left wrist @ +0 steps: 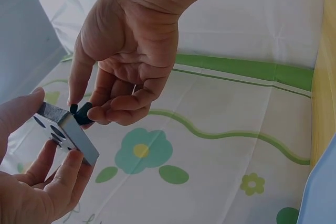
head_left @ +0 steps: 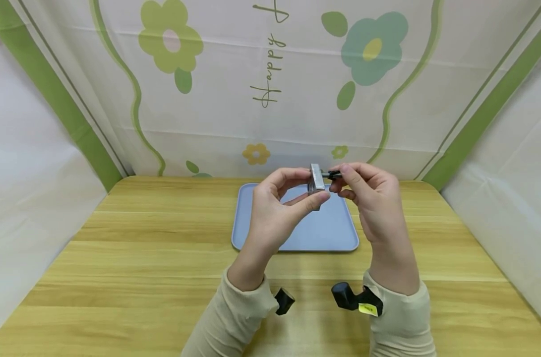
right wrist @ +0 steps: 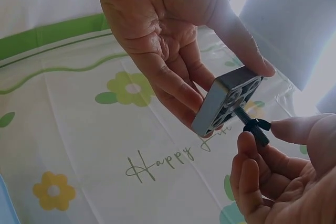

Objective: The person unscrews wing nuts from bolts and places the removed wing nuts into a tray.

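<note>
My left hand holds a small rectangular metal block by its edges, thumb on one side and fingers on the other. Several round holes show in the block's face in the left wrist view. From the opposite, ribbed side a threaded bolt sticks out, seen best in the right wrist view. A black wing nut sits on the thread, short of the block, with the bolt's end showing past it. Thumb and fingers of my right hand pinch the wing nut. Both hands are raised over a tray.
The light blue tray lies on the wooden table beneath the hands. A flower-printed cloth hangs right behind the table's far edge, and white cloth walls stand at both sides. Black wrist cameras jut from the sleeves.
</note>
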Demonstrator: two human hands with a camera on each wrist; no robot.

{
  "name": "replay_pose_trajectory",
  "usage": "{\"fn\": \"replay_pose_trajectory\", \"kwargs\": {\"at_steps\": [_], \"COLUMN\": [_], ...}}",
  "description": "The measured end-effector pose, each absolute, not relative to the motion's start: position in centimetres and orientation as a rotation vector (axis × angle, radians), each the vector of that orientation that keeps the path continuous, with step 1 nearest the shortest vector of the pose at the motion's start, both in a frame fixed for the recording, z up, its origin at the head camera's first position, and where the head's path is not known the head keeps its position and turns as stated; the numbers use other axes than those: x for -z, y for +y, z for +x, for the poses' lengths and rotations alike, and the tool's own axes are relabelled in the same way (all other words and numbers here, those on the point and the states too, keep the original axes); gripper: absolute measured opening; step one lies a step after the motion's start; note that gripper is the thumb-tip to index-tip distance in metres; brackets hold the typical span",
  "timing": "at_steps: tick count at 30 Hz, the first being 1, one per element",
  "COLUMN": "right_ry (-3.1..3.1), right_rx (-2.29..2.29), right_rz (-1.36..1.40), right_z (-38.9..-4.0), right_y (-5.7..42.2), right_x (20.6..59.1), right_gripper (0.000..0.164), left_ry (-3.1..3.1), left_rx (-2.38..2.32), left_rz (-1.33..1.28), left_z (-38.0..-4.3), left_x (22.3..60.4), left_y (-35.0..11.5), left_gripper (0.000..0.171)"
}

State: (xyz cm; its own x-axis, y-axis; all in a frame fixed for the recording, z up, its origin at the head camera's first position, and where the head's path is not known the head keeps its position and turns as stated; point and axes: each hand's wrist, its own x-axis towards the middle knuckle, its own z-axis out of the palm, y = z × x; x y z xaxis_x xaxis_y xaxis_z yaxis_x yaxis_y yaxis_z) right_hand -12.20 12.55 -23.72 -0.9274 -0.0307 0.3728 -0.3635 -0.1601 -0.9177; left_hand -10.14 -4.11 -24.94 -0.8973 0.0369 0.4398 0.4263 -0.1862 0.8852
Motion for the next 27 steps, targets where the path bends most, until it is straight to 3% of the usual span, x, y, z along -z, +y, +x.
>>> {"fn": "replay_pose_trajectory", "kwargs": {"at_steps": [16,27], "right_ry": [-1.807,-1.846], "right_rx": [-2.193,-2.066], "right_rz": [0.638,0.704], "right_z": [-12.26,-12.19], "right_y": [13.04,13.09], "right_x": [23.85,23.89], "right_gripper": [0.014,0.028], "left_ry": [-1.804,-1.813], "left_rx": [2.184,2.181], "left_rz": [-0.536,-0.533], "left_z": [-10.23,-10.15], "left_x": [24.95,24.89], "left_y": [-4.22,-4.18], "left_gripper": [0.034,0.034]}}
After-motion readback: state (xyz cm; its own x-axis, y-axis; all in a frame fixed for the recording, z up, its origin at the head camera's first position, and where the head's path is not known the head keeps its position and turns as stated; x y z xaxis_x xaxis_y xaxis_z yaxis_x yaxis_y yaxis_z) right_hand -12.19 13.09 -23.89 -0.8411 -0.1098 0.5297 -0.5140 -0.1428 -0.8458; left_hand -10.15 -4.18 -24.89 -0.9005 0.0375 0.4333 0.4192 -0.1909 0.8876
